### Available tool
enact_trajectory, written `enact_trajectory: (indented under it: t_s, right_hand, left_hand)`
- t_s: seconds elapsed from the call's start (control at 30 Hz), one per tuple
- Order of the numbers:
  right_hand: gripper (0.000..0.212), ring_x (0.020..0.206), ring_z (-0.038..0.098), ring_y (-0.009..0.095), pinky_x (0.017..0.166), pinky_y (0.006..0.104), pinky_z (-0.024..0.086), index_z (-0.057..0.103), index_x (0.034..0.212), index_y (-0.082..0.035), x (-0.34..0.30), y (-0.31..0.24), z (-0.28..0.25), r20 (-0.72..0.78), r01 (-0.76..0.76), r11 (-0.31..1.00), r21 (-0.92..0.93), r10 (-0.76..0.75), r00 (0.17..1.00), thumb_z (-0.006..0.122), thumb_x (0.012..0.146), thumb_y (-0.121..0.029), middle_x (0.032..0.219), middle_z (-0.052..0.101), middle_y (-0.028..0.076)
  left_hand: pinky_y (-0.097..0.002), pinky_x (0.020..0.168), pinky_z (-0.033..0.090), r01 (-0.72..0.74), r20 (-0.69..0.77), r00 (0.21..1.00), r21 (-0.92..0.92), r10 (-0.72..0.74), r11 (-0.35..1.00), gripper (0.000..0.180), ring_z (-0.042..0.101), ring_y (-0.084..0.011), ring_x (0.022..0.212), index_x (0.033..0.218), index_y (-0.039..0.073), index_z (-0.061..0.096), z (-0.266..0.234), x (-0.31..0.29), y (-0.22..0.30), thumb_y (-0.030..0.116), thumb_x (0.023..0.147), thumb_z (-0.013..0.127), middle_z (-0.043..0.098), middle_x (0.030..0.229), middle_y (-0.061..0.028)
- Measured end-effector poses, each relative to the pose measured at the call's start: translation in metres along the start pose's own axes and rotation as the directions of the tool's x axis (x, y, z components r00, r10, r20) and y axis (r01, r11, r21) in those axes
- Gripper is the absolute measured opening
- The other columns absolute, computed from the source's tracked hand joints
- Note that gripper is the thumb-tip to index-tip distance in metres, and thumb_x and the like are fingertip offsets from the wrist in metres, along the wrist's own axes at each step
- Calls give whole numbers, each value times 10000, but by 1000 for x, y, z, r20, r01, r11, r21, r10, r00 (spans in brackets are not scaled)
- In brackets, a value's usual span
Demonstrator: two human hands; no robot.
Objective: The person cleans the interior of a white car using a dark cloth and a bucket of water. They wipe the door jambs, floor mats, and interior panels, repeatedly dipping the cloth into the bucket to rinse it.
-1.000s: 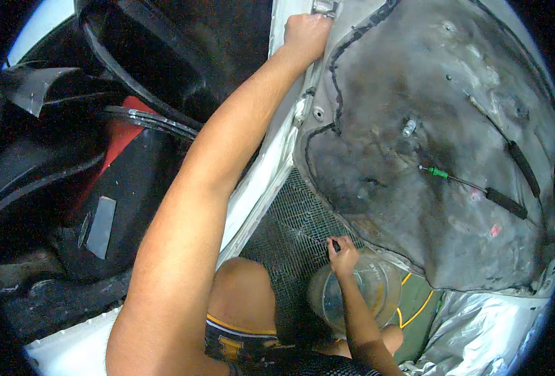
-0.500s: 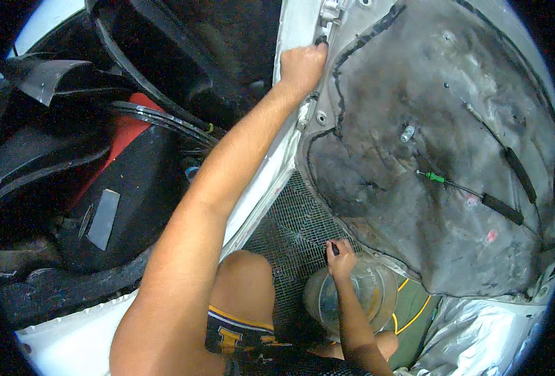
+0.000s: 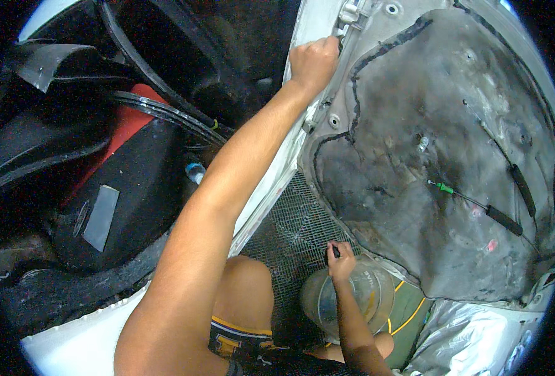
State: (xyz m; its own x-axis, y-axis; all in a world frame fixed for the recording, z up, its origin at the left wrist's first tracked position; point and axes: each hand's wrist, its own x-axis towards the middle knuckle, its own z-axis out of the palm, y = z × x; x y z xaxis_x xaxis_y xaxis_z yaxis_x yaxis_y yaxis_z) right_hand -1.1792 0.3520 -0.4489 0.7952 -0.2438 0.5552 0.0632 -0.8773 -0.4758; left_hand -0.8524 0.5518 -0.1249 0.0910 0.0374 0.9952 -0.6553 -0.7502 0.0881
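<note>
My left hand point(image 3: 315, 61) is raised to the white car body's edge beside the door hinge point(image 3: 350, 15). It is a closed fist; a bit of something dark shows at its far end, but what it holds is mostly hidden. Lower down, my right hand point(image 3: 341, 262) is closed around a small black object point(image 3: 335, 251), in front of a clear round plastic tub point(image 3: 315, 297). To the right stands the car door point(image 3: 409, 182), its trim off and a grey, smudged sheet edged with black sealant covering it. A cable with a green end piece point(image 3: 443, 187) hangs from it.
At the left is the car's dark interior with loose black trim strips point(image 3: 164, 113), a red panel point(image 3: 124, 128), a grey flat piece point(image 3: 102, 218) and a blue-capped bottle point(image 3: 195, 172). Below are a floor grate point(image 3: 283, 219), a yellow cord point(image 3: 411, 319) and silvery sheeting point(image 3: 478, 338).
The view has shifted slightly, so the door sits farther right. My left fist has tilted a little at the body edge, and more of the bottle shows. My right hand stays nearly in place.
</note>
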Motion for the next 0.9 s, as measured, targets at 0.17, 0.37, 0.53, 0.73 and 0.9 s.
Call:
enact_trajectory:
  t_s: [0.17, 0.37, 0.53, 0.73, 0.9]
  right_hand:
    - [110, 752, 642, 322, 662, 391, 500, 720, 866, -68, -1, 4, 2, 20, -16, 1000, -23, 17, 1000, 757, 811, -155, 849, 655, 112]
    - [104, 783, 650, 314, 683, 388, 506, 722, 859, -68, -3, 10, 0, 35, -8, 1000, -29, 9, 999, 759, 812, -154, 869, 668, 110]
    - [119, 786, 655, 309, 691, 386, 509, 718, 853, -59, -2, 5, 2, 56, -59, 997, -51, 62, 997, 751, 823, -169, 868, 668, 109]
    - [134, 776, 654, 308, 684, 391, 520, 712, 877, -60, -3, 8, -2, 23, -8, 1000, -12, 9, 1000, 753, 815, -172, 865, 657, 110]
    - [134, 765, 653, 309, 674, 396, 522, 716, 882, -74, -5, 13, 2, 19, -16, 1000, 0, 16, 1000, 761, 801, -171, 864, 656, 102]
  left_hand:
    - [-429, 567, 568, -97, 335, 941, 137, 46, 986, 113, 734, -286, 707, 827, 110, 719, 18, 38, 2, 144, 803, 614, 730, 785, -114]
    - [-418, 626, 587, -59, 398, 917, 193, -24, 979, 123, 744, -280, 767, 856, 113, 744, 11, 56, 13, 141, 786, 647, 740, 812, -121]
    - [-422, 612, 583, -51, 379, 925, 185, -23, 981, 118, 739, -306, 750, 822, 70, 718, 20, 40, 8, 139, 815, 623, 732, 800, -136]
    - [-465, 587, 564, 92, 297, 944, 185, -145, 978, 73, 722, -338, 672, 858, 27, 609, 7, -3, 15, 86, 820, 588, 707, 717, -150]
    - [-487, 538, 547, 67, 346, 931, 144, -114, 987, 92, 695, -373, 606, 821, 67, 592, 8, -30, 0, 155, 847, 604, 676, 653, -155]
